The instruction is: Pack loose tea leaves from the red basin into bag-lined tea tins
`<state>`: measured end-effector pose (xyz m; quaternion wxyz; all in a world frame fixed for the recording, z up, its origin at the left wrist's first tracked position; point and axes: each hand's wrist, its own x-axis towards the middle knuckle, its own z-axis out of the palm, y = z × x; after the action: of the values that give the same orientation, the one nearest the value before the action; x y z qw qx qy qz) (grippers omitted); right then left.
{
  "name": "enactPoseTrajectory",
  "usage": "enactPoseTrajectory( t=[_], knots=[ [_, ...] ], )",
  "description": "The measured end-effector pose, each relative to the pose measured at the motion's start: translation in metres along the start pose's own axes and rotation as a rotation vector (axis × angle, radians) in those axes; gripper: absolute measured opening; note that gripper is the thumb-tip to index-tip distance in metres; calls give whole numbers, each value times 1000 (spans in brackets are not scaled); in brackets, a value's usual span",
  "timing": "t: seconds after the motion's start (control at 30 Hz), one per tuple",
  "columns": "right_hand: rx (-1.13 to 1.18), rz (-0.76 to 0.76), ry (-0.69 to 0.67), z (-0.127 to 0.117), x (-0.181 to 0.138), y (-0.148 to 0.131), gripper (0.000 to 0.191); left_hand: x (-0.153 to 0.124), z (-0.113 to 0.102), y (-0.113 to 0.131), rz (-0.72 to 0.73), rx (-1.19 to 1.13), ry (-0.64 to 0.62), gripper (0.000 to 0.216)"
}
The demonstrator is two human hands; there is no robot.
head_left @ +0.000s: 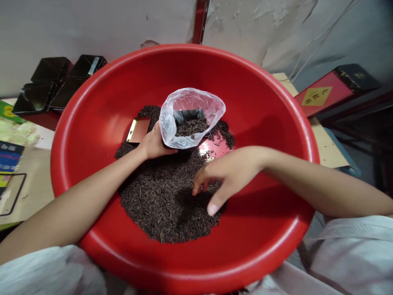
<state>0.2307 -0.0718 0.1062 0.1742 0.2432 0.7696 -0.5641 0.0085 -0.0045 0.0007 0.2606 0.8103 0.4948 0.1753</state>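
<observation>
My left hand (157, 143) is wrapped round a tin lined with a clear plastic bag (210, 107). The bag's mouth stands wide and folds out over the rim, and dark loose tea shows inside; the tin's body is mostly hidden. Below it, a heap of loose tea leaves (162, 200) covers the bottom of a large red basin (260, 102). Just above the heap hovers my right hand (229, 176), thumb and fingers apart, with nothing seen in it. A small metallic lid or scoop-like piece (138, 130) rests on the tea left of my left hand.
Several dark square tins (50, 69) stand at the left behind the basin. On the right leans a red box with a yellow label (325, 92). Printed packets (10, 159) lie on the table at the left. A peeling wall (239, 24) rises close behind.
</observation>
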Motion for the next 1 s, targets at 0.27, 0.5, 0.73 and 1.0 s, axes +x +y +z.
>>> enactPoseTrajectory(
  t=[0.27, 0.5, 0.73, 1.0],
  knots=[
    [-210, 738, 546, 10, 78, 108, 83, 4, -2, 1, -68, 13, -28, 96],
    [25, 625, 587, 57, 103, 94, 112, 7, -2, 2, -96, 12, -40, 102],
    [391, 238, 523, 71, 101, 66, 103, 8, -3, 3, -96, 24, -41, 106],
    [665, 546, 329, 75, 97, 59, 38, 6, -6, 3, -117, 72, -88, 101]
  ],
)
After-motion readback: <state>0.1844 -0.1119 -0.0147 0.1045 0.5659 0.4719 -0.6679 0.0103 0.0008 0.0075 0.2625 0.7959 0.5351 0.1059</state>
